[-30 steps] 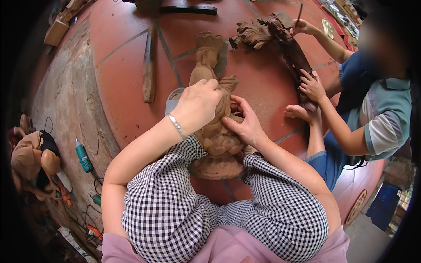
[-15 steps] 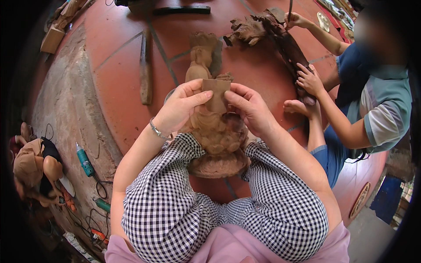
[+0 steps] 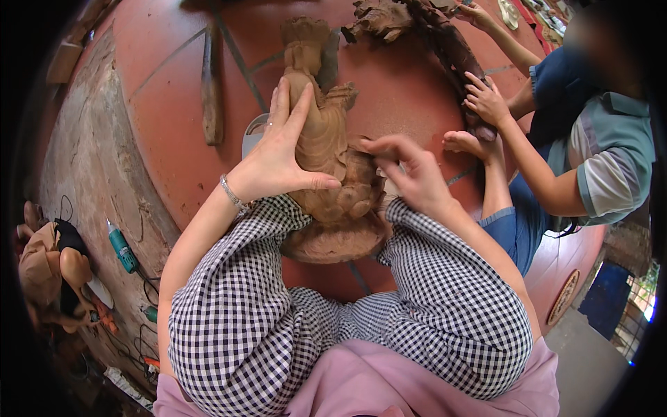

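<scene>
Between my knees lies a carved brown wooden figure (image 3: 321,142), its round base nearest me and its narrow top pointing away. My left hand (image 3: 274,156) rests on its left side, open, with the thumb stretched across the front and the fingers spread along the body. At the figure's right side is my right hand (image 3: 417,174), slightly blurred, its fingers pinched together. A small brown piece of sandpaper (image 3: 359,144) shows at those fingertips, partly hidden against the wood.
On the right a co-worker (image 3: 604,160) sits holding a dark carved wood piece (image 3: 451,55). A wooden mallet-like stick (image 3: 212,90) lies on the red tiles. At left are a teal power tool (image 3: 121,247), cords and another crouching person (image 3: 62,267).
My hands have parted from holding the brown sheet together. The left has come down onto the figure; the right has moved to its right side with the sandpaper. The view has shifted slightly.
</scene>
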Motion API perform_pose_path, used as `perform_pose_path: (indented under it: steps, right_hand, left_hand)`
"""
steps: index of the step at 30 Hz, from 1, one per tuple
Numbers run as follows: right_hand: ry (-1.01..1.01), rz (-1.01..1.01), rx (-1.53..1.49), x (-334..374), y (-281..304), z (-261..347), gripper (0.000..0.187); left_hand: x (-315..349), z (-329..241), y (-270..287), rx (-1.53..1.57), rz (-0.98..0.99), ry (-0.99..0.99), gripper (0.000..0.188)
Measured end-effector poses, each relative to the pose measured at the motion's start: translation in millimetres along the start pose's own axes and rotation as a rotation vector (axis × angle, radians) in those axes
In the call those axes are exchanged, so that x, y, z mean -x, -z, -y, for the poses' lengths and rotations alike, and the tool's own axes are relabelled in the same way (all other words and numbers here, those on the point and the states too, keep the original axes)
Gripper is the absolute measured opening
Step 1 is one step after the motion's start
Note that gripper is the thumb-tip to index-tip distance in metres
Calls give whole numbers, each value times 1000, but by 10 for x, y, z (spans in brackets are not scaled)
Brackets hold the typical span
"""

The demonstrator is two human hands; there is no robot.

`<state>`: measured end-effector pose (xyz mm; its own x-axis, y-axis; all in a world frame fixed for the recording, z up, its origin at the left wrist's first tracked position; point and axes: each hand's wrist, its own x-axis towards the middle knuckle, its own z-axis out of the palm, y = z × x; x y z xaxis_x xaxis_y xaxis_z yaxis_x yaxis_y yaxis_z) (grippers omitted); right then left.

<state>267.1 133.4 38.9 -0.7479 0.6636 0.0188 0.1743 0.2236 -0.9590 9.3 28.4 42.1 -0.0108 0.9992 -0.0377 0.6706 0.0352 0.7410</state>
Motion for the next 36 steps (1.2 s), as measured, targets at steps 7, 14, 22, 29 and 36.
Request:
perform_pose_path:
  steps: [7,14,22,29,36]
  right_hand:
    - [485,88,569,320,100,-53,36]
    - [667,87,669,130,1,51,30]
    - [450,-7,556,231,74,16,31]
    - [326,41,442,121,-78,-23,34]
    - [321,27,507,-72,-138,178,22]
  left_hand:
    - [20,75,-43,-45,73,-3,152]
    - [-34,29,-56,-76,62,-5,150]
    - [-6,102,-74,-57,57,-44,154]
    - [29,21,-7,-108,89,20,156]
    - [-8,51,-54,-109,55,-7,154]
